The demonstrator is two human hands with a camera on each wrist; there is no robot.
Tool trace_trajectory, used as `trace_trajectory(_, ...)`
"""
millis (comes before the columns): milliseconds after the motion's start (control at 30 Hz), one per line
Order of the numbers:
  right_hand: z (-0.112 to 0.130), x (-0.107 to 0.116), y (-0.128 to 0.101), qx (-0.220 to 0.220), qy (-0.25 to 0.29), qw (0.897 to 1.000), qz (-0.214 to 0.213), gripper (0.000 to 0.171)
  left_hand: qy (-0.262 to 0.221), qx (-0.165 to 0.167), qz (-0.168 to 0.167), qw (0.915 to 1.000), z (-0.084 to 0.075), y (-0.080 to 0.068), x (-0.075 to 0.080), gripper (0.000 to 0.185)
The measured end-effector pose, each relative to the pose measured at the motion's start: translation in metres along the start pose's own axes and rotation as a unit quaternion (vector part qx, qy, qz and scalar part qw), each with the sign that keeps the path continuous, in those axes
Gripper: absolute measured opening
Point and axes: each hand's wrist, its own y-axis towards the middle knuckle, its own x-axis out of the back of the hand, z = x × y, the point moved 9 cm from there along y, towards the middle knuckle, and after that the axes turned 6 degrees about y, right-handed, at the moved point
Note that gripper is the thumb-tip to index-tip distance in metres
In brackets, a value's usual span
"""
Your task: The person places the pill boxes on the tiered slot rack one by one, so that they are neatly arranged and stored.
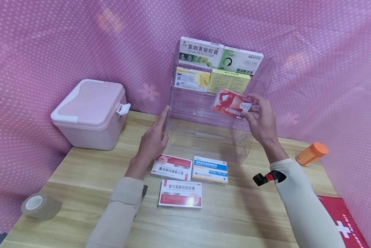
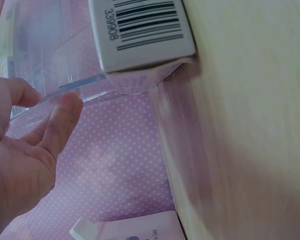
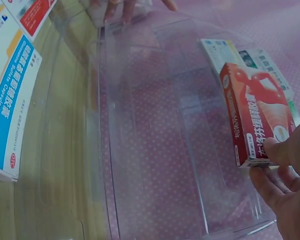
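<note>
Beige left sleeve (image 1: 115, 210) nearest. Left hand (image 1: 152, 139), index extended, touches clear plastic rack (image 1: 201, 133), left side. Right hand (image 1: 261, 120) pinches red-and-white cardboard box (image 1: 230, 102) near the rack: probably light, slick, crushable; hold the short end. Containers: pink lidded plastic chest (image 1: 89, 101), contents hidden; rack, four white/green/yellow boxes (image 1: 199, 55), upper two tiers.

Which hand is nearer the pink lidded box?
Left. The left hand is right of the pink lidded box, at the clear rack; the right hand is farther right, holding a red medicine box.
</note>
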Motion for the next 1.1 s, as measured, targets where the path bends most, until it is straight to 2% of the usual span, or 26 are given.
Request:
trace_trajectory(267,-0.007,-0.001,0.005,-0.036,0.017,0.998,-0.045,0.057,-0.004,0.003,0.002,1.0000,-0.002,0.000,-0.002,0.098)
trace_trajectory(433,-0.001,-0.007,0.009,-0.004,-0.002,0.998,-0.058,0.054,0.002,0.001,0.001,1.0000,-0.003,0.000,-0.001,0.098)
trace_trajectory(633,0.001,-0.029,0.012,0.045,-0.106,0.992,-0.045,0.050,0.004,0.006,-0.001,1.0000,-0.001,0.000,0.000,0.098)
trace_trajectory(767,-0.002,-0.039,0.013,0.058,-0.139,0.987,-0.050,0.047,0.012,-0.002,-0.004,0.9999,0.001,0.000,0.000,0.097)
trace_trajectory(933,-0.014,-0.053,0.013,0.040,-0.153,0.987,-0.032,0.048,0.015,-0.005,-0.011,0.9998,0.001,0.000,0.001,0.098)
trace_trajectory(1100,-0.017,-0.059,0.011,0.025,-0.130,0.991,-0.023,0.050,0.013,-0.004,-0.007,0.9999,0.000,0.000,0.000,0.097)
